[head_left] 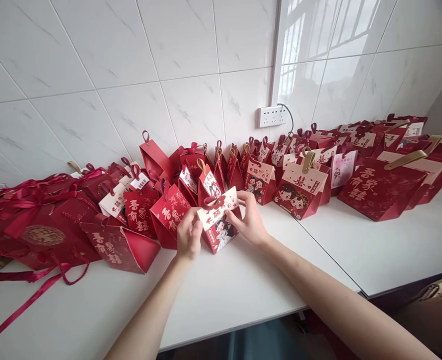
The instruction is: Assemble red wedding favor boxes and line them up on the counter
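Observation:
A small red gift box point(219, 223) with a cream flap and a cartoon couple printed on its front stands on the white counter point(221, 295), just ahead of me. My left hand point(189, 235) grips its left side with curled fingers. My right hand point(248, 220) pinches the right end of the cream flap. A dark red ribbon loop sits on top of the box between my hands.
Many red gift boxes and bags line the tiled wall, from ribbon-handled bags point(44, 230) at the left to large boxes point(382, 190) with gold handles at the right. A wall socket point(272, 116) sits above them. The counter's front edge runs close to me.

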{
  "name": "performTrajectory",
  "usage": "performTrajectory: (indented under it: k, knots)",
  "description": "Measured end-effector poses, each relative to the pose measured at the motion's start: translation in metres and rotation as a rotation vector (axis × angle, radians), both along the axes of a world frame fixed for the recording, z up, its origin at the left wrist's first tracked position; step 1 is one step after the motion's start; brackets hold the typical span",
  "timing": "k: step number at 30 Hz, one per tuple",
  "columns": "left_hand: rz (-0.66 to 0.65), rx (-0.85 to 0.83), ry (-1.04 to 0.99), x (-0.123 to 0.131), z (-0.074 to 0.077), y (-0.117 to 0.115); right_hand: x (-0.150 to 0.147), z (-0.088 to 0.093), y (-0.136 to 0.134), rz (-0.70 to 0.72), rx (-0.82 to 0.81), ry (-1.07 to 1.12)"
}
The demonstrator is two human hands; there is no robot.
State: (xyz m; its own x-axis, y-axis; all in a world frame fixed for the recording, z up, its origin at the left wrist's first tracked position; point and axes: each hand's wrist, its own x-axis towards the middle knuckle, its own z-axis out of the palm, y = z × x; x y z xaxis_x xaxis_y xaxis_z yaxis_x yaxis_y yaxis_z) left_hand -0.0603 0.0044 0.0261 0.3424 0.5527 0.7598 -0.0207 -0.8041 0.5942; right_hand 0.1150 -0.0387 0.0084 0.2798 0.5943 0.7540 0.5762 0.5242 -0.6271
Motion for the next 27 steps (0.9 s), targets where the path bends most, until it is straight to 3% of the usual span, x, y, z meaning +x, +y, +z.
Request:
performTrajectory:
  k: [2, 7, 10, 18, 23, 27]
  knots:
    - [-0.024, 0.157, 0.03, 0.0, 0.002, -0.003, -0.001, 0.001, -0.001, 0.004, 0.001, 0.023]
    - [0.16, 0.627, 0.188, 0.007, -0.001, -0.009, -0.001, 0.009, -0.013, 0.402, -0.261, 0.053]
    - [0.302, 0.751, 0.231, 0.01, -0.003, -0.009, -0.005, 0.014, -0.018, 0.404, -0.309, 0.084]
    - [0.496, 0.688, 0.03, 0.007, 0.009, -0.008, -0.01, 0.019, -0.022, 0.369, -0.257, 0.038]
    - [0.306, 0.64, -0.034, 0.003, 0.023, -0.005, -0.009, 0.018, -0.025, 0.425, -0.271, -0.094]
    - [0.324, 0.617, -0.002, 0.002, 0.033, -0.001, -0.011, 0.016, -0.024, 0.459, -0.251, -0.11]
